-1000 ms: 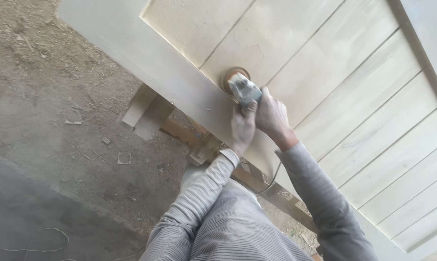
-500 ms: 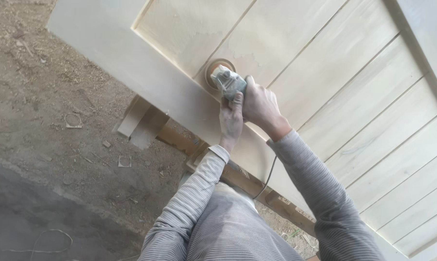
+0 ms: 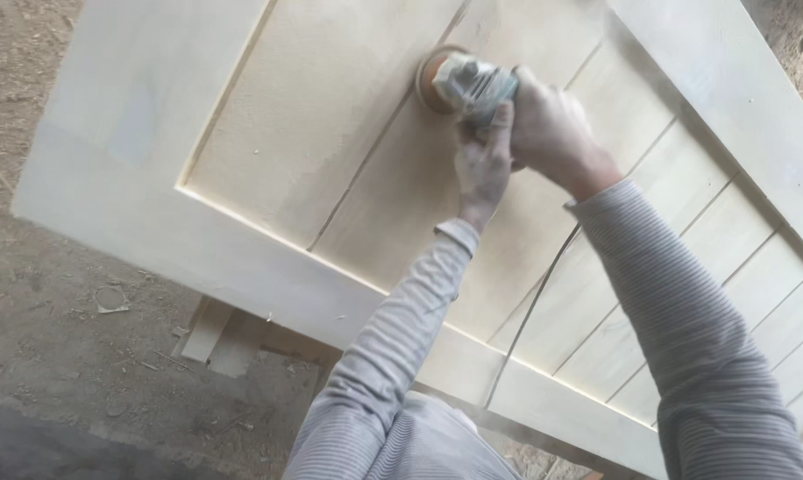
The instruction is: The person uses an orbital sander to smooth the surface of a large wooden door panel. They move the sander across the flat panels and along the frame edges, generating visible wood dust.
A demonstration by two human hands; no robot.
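Both your hands are on a grey handheld sander (image 3: 472, 84), pressed flat on a pale wooden door panel (image 3: 330, 151). Your right hand (image 3: 548, 129) wraps around the rear of the sander body, fingers closed over it. Your left hand (image 3: 483, 169) grips from below, just beside the right hand, thumb pointing up along the sander's side; both hands touch the tool and each other. The sander's round orange-brown pad (image 3: 431, 78) sits face down on the door, at the far end of the tool from your hands, on one of the grooves between the inset boards, well away from the door's near rail.

The door lies tilted across the view, a raised frame around grooved inset boards. A thin power cord (image 3: 530, 311) runs from under your right wrist across the boards toward the door's near rail. Both sleeves (image 3: 401, 329) are grey with fine stripes; the left forearm crosses over the near rail of the door. Dust coats your hands and the sander.

Below the door's near rail, wooden support pieces (image 3: 219, 333) stick out, touching the underside as far as can be seen. Beyond them, dirt ground (image 3: 55, 284) with wood chips and shavings. A small ring-shaped scrap (image 3: 111, 300) lies on the ground, well apart from the door.
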